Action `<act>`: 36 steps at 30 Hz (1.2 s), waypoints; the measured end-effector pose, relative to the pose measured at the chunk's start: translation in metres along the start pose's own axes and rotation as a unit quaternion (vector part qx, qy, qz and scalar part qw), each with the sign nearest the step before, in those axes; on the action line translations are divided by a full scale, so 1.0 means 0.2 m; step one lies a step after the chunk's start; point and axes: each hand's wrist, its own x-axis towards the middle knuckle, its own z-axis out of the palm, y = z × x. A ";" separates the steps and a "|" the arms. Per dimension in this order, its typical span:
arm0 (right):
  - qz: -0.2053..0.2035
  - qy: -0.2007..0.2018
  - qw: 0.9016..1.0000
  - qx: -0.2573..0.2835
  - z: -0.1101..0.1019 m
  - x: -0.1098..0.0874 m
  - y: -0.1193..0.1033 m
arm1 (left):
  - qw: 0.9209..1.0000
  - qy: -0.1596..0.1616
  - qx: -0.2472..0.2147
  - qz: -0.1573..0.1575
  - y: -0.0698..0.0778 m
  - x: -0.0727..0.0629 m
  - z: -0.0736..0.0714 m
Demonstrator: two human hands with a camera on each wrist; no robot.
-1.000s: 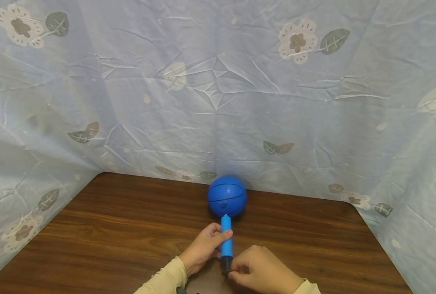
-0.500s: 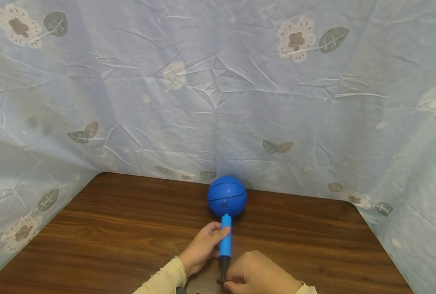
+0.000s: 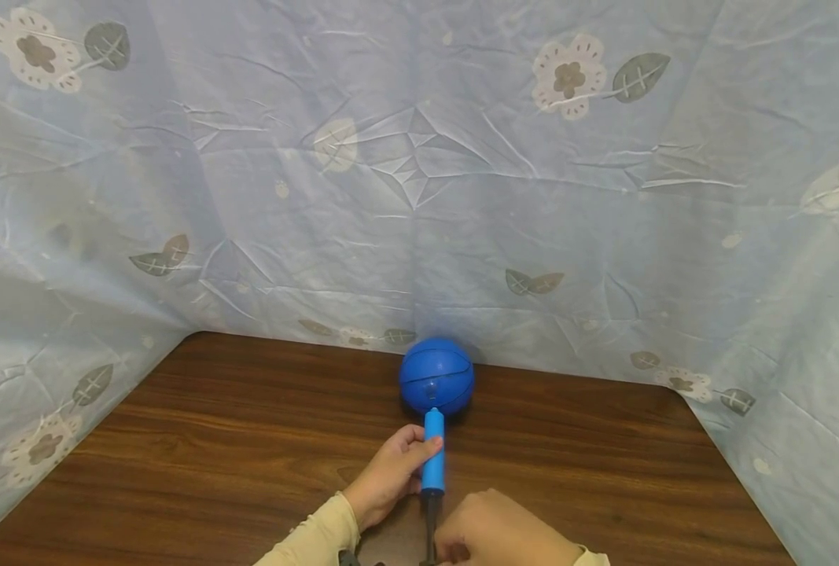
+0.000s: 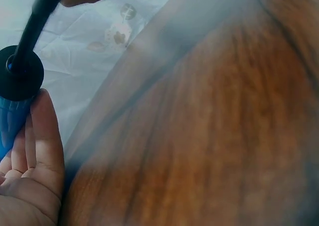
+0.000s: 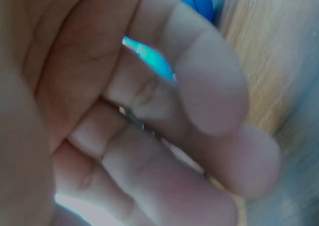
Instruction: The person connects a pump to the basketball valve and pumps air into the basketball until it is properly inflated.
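Note:
A blue ball (image 3: 436,373) with black basketball lines rests at the back of the table. Touching its near side in the head view is the tip of a light blue hand pump (image 3: 433,464). My left hand (image 3: 391,478) grips the pump barrel, thumb across the top. The black rod (image 3: 430,523) is drawn far out of the barrel; the left wrist view shows it leaving the black collar (image 4: 25,79). My right hand (image 3: 500,528) pinches the pump's handle at the rod's near end, low in the frame. Curled fingers (image 5: 212,86) fill the right wrist view, hiding the handle.
The dark wooden table (image 3: 249,424) carries the ball and pump. A pale blue curtain (image 3: 362,236) with flowers and leaves surrounds its back and sides, close behind the ball. A small dark object (image 3: 348,559) shows beside the left sleeve (image 3: 320,531).
My right hand has pulled the pump handle back toward me, so much more of the black rod shows. The left hand and the ball have hardly moved.

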 end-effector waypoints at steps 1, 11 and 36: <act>0.004 0.006 1.000 0.000 0.00 0.00 0.01 | 1.000 0.001 -0.002 0.000 0.00 0.00 0.00; 0.048 0.114 0.992 0.002 -0.01 0.00 0.05 | 1.000 0.013 0.003 -0.012 0.00 0.00 0.00; -0.050 0.021 0.997 -0.060 0.01 0.02 -0.05 | 1.000 -0.009 0.027 -0.001 0.00 -0.01 0.00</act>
